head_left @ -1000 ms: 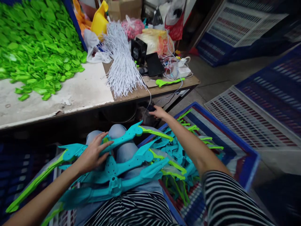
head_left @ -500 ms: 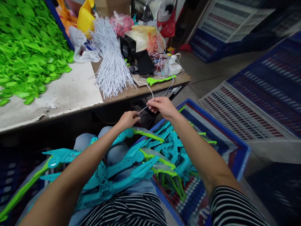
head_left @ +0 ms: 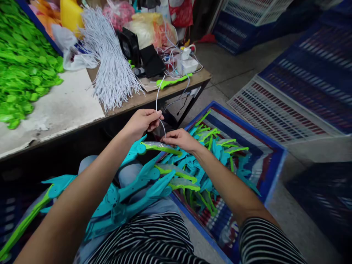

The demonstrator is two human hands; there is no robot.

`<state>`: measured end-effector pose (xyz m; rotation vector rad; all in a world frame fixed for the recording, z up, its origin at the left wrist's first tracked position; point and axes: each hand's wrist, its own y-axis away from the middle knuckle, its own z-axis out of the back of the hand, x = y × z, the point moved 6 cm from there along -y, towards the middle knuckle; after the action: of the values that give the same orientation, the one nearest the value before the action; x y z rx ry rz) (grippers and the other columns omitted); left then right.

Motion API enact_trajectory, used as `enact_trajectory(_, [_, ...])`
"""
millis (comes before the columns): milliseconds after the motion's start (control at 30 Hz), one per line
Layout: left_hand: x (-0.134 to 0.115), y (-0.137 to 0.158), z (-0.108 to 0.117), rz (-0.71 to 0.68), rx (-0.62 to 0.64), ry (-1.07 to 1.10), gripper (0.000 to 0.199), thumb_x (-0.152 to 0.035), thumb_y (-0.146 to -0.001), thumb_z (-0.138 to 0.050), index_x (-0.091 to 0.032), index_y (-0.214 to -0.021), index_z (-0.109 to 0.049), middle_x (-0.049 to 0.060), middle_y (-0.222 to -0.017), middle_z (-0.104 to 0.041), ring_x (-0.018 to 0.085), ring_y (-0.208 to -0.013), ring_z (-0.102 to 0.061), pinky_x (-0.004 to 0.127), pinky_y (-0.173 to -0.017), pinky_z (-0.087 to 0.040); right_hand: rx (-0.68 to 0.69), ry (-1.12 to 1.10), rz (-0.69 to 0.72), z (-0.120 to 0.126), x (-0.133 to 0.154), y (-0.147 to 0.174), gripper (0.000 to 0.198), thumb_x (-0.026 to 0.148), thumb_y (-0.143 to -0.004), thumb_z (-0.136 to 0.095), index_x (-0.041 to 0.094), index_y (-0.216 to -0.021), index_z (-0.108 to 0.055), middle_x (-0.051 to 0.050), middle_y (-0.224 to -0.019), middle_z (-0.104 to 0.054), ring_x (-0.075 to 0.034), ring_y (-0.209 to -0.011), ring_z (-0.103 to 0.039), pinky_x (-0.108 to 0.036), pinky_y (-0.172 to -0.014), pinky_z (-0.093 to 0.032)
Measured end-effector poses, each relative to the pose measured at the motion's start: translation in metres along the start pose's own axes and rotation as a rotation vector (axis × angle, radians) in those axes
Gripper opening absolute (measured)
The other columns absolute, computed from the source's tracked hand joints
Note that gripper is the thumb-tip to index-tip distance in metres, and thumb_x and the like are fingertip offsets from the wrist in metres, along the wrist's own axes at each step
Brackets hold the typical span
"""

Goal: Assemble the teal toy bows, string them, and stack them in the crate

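Between finger and thumb, my left hand [head_left: 145, 121] pinches a white cord [head_left: 157, 96], whose upper end stands free. Lower and to the right, my right hand [head_left: 180, 140] is closed on the same cord near its lower end; the fingertips partly hide it. Across my lap lie teal and green jointed plastic toy parts [head_left: 112, 200], some with clear plastic pieces. The nearest green and clear limb [head_left: 161, 147] is just below my hands. A thick bundle of white cords [head_left: 114, 73] rests on the table in front.
A blue crate [head_left: 271, 183] at my right holds more teal and green parts. Bright green pieces [head_left: 22, 66] are heaped on the table's left. A small black fan [head_left: 129, 46], cables and a white power adapter [head_left: 188, 65] sit at the table's right. Stacked crates [head_left: 310, 77] stand farther right.
My left hand has moved up along the cord, and my right hand has come down and is now below it. The view has shifted right.
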<state>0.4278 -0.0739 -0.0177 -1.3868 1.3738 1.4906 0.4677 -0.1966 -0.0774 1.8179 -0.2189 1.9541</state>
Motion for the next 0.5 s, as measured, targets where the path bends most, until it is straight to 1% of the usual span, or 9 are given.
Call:
enact_trajectory(67, [0.010,0.004,-0.007,0.020,-0.033,0.030,0.021,-0.027,-0.082,-0.063,-0.011,-0.068,-0.059,-0.003,-0.049,-0.050,0.003,-0.037,-0.039,0.015,-0.037,-0.027,-0.074,0.009,0.039,0.005,-0.002,0.013,0.038,0.047,-0.066,-0.070,0.011,-0.078,-0.073,-0.001,-0.066,-0.061,-0.007,-0.053,-0.045,-0.021,-0.048,-0.033])
enact_trajectory(133, [0.032,0.014,-0.017,0.096,-0.077,0.057,0.015,-0.025,-0.079,-0.066,-0.012,-0.073,-0.061,-0.001,-0.056,-0.057,0.005,-0.044,-0.048,0.014,-0.040,-0.035,-0.162,0.034,0.055,0.013,-0.011,0.030,0.036,0.047,-0.067,-0.070,0.013,-0.078,-0.074,-0.002,-0.069,-0.063,-0.008,-0.056,-0.049,-0.022,-0.050,-0.036])
enact_trajectory(200, [0.063,0.031,-0.032,0.236,-0.085,0.079,0.009,-0.020,-0.077,-0.066,-0.012,-0.075,-0.062,0.001,-0.063,-0.061,0.008,-0.052,-0.056,0.016,-0.046,-0.043,-0.293,0.071,0.051,0.023,-0.025,0.049,0.034,0.046,-0.069,-0.069,0.014,-0.081,-0.074,-0.001,-0.067,-0.064,-0.009,-0.056,-0.050,-0.022,-0.052,-0.038])
enact_trajectory(300, [0.111,0.058,-0.057,0.485,-0.072,0.152,0.006,-0.010,-0.080,-0.060,-0.010,-0.074,-0.061,0.004,-0.066,-0.062,0.010,-0.057,-0.059,0.020,-0.053,-0.049,-0.517,0.115,0.063,0.033,-0.048,0.075,0.031,0.045,-0.071,-0.068,0.016,-0.082,-0.072,-0.001,-0.069,-0.066,-0.011,-0.058,-0.054,-0.024,-0.055,-0.041])
enact_trajectory(367, [0.131,0.068,-0.068,0.593,-0.096,0.222,0.007,-0.006,-0.081,-0.056,-0.009,-0.076,-0.061,0.005,-0.067,-0.062,0.012,-0.057,-0.061,0.023,-0.055,-0.050,-0.612,0.150,0.099,0.032,-0.058,0.085,0.028,0.044,-0.073,-0.066,0.017,-0.077,-0.070,-0.002,-0.070,-0.067,-0.012,-0.061,-0.056,-0.025,-0.057,-0.044])
enact_trajectory(400, [0.137,0.069,-0.071,0.621,-0.110,0.247,0.008,-0.005,-0.081,-0.054,-0.009,-0.078,-0.060,0.006,-0.067,-0.063,0.012,-0.056,-0.061,0.023,-0.053,-0.049,-0.635,0.182,0.128,0.031,-0.061,0.087,0.026,0.043,-0.075,-0.065,0.017,-0.075,-0.069,-0.002,-0.071,-0.067,-0.013,-0.062,-0.058,-0.025,-0.059,-0.045])
enact_trajectory(500, [0.141,0.062,-0.076,0.649,-0.115,0.253,0.012,-0.004,-0.084,-0.048,-0.009,-0.079,-0.058,0.006,-0.063,-0.062,0.011,-0.049,-0.059,0.019,-0.041,-0.038,-0.660,0.334,0.247,0.024,-0.059,0.088,0.023,0.039,-0.081,-0.061,0.019,-0.071,-0.066,-0.003,-0.074,-0.068,-0.014,-0.067,-0.061,-0.026,-0.063,-0.048])
